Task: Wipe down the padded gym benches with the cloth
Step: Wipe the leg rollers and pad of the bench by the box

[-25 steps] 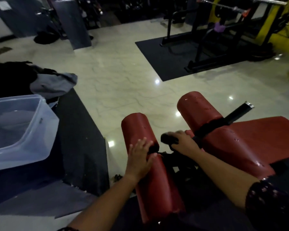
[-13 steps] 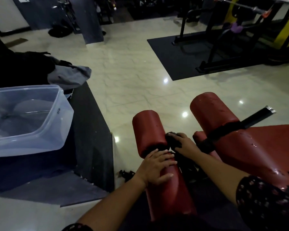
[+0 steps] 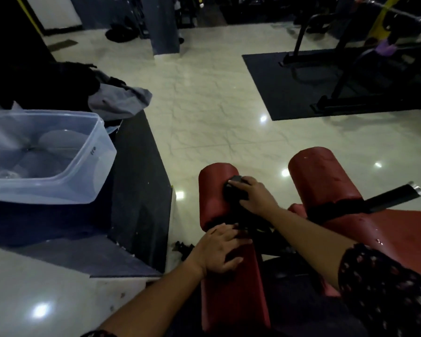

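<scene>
On the red padded bench (image 3: 404, 231) at the near right, the wiping had shifted. A second earlier the right hand (image 3: 255, 198) worked the dark cloth (image 3: 233, 190) in the gap between the rollers. Now it had carried the cloth up onto the far end of the left roller (image 3: 210, 195), so that pad looked to be the one in hand. The right roller (image 3: 321, 176) carried beads of water, which suggests it was already done. The left hand (image 3: 219, 249) had slid a little nearer along the left roller and lay flat there, fingers spread, steadying it. The right hand's fingers curled over the bunched cloth and pressed it to the padding. By count: one bench in reach, two rollers on it, one clear plastic tub (image 3: 100, 161) holding water on the dark platform at the left, two hands, one cloth.
</scene>
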Available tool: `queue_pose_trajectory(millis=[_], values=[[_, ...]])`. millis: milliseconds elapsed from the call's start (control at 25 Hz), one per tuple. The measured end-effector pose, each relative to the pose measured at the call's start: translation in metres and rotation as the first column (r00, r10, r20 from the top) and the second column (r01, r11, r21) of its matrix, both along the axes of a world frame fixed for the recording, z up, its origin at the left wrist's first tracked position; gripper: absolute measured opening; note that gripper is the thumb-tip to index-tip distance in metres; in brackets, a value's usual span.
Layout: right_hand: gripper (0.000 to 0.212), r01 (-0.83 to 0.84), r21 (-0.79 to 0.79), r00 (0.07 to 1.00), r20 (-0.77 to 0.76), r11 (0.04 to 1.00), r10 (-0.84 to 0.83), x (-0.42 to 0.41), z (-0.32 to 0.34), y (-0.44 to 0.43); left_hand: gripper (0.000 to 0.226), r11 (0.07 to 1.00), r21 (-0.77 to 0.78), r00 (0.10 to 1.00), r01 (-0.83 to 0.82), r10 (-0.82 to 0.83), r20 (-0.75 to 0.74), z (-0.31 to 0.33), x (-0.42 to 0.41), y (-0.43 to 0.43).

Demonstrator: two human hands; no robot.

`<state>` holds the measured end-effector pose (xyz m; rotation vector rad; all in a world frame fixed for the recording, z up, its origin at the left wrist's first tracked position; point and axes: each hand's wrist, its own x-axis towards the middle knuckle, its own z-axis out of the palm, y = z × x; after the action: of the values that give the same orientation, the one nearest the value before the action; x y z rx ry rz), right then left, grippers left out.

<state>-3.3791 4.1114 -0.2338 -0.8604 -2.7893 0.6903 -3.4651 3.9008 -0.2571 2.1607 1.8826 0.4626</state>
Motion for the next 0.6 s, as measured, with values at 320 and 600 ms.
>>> queue_pose_trajectory(millis=[320,600], values=[[0.080,-0.099,-0.108,0.973,-0.220,0.989,0.073,0.065,-0.058,-0.018,0.084,0.701,-0.276,0.697,-0.657,0.705,0.131,0.009,0.051,-0.013],[0.069,-0.037,-0.154,0.999,0.033,0.987,0.043,-0.051,-0.021,0.093,0.095,0.535,-0.342,0.544,-0.773,0.836,0.078,0.012,0.077,-0.020]])
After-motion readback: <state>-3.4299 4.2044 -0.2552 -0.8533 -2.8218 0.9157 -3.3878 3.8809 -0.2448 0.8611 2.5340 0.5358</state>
